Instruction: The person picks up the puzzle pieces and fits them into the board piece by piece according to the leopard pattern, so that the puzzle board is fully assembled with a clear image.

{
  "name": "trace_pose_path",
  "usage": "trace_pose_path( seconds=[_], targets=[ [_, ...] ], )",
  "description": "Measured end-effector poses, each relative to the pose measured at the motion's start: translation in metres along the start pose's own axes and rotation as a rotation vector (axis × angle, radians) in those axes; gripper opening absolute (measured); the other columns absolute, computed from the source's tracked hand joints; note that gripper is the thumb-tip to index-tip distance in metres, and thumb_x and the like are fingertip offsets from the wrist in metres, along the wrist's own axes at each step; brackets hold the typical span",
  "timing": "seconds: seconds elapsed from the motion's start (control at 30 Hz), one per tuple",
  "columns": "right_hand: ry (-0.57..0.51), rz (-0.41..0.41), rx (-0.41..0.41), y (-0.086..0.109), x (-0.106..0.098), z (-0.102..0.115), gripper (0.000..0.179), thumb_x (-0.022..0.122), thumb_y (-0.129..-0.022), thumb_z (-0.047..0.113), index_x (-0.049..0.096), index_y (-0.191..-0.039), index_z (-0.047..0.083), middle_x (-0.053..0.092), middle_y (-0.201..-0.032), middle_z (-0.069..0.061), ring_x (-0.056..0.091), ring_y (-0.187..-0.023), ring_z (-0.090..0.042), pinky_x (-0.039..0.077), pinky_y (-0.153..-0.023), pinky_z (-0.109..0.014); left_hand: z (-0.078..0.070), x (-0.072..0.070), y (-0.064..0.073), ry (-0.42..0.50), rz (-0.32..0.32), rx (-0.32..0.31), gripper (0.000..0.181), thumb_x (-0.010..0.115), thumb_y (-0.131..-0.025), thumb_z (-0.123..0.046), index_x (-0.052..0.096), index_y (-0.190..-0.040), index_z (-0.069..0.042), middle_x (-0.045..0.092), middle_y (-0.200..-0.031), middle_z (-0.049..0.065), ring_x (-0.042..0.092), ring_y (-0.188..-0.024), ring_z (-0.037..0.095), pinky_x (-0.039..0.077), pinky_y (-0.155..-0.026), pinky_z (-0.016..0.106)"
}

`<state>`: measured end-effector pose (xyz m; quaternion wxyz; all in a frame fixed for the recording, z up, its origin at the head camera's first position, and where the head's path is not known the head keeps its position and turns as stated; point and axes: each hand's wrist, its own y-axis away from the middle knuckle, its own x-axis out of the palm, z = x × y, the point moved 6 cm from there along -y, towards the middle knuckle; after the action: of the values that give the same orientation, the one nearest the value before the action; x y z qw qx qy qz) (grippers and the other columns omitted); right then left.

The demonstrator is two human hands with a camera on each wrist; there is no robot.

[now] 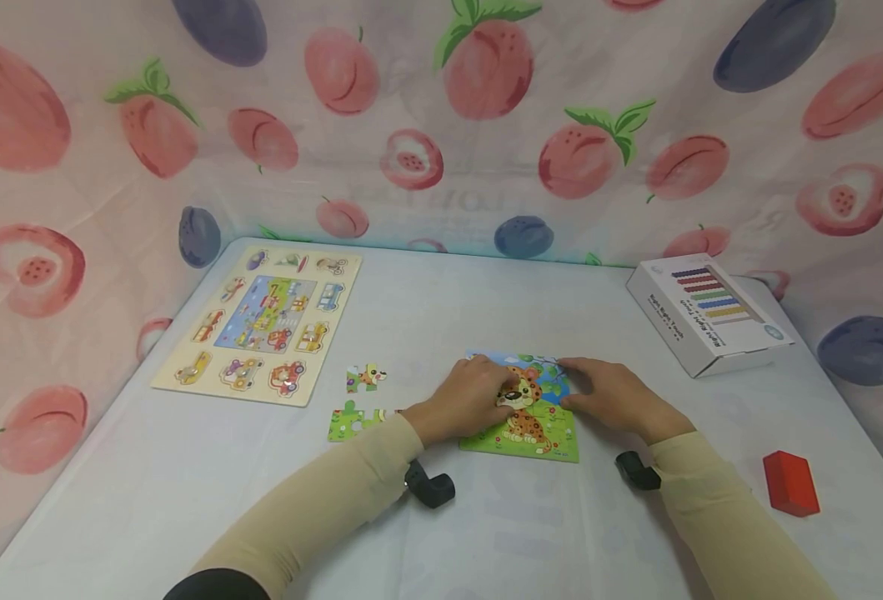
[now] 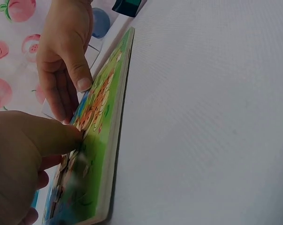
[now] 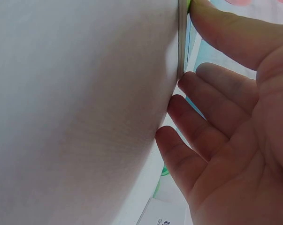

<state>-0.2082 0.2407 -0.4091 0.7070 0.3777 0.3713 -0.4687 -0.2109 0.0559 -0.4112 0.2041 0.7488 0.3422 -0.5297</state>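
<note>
A jigsaw puzzle board with a spotted leopard on green grass lies in front of me. My left hand reaches over its left half with curled fingers, and the thumb and fingers pinch a puzzle piece at the board's surface, largely hidden by the hand. On the other side, my right hand steadies the upper right edge; its thumb rests at the rim while the other fingers extend loosely, fingertips by the board's side and the table. Left of the board lie loose puzzle pieces, partly behind the left forearm.
At the back left lies a wooden peg puzzle with vehicle pieces. A white box with coloured stripes stands at the back right. A red block sits right of the right forearm. Fruit-patterned cloth rises behind the white table.
</note>
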Motion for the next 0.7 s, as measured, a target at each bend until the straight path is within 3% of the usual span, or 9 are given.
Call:
trace_pose_path(
  seconds=[0.3, 0.47, 0.7],
  targets=[
    [-0.019, -0.006, -0.006, 0.001, -0.0008, 0.0005, 0.061, 0.074, -0.091, 0.021, 0.051, -0.143, 0.0, 0.049, -0.145, -0.024, 0.039, -0.136, -0.047, 0.03, -0.109, -0.061, -0.003, 0.0007, -0.0018, 0.014, 0.006, 0.017, 0.027, 0.071, -0.091, -0.023, 0.071, -0.116, -0.014, 0.069, -0.11, -0.003, 0.057, -0.102, 0.018, 0.044, -0.09, 0.038],
    [-0.027, -0.008, -0.01, 0.0006, -0.0001, -0.0014, 0.061, 0.073, -0.091, 0.021, 0.051, -0.143, 0.0, 0.049, -0.145, -0.024, 0.039, -0.136, -0.047, 0.03, -0.109, -0.061, -0.0062, 0.0008, -0.0033, 0.046, 0.018, 0.038, 0.028, 0.069, -0.09, -0.015, 0.072, -0.118, -0.015, 0.07, -0.111, -0.005, 0.057, -0.101, 0.02, 0.045, -0.089, 0.037],
    [-0.018, -0.007, -0.008, 0.0001, -0.0002, -0.0015, 0.061, 0.073, -0.091, 0.022, 0.051, -0.143, 0.0, 0.049, -0.145, -0.024, 0.039, -0.136, -0.047, 0.03, -0.109, -0.061, -0.0072, -0.0018, -0.0013, 0.035, 0.04, 0.027, 0.03, 0.068, -0.093, -0.018, 0.072, -0.122, -0.017, 0.069, -0.118, -0.005, 0.057, -0.107, 0.02, 0.045, -0.093, 0.038]
  ],
)
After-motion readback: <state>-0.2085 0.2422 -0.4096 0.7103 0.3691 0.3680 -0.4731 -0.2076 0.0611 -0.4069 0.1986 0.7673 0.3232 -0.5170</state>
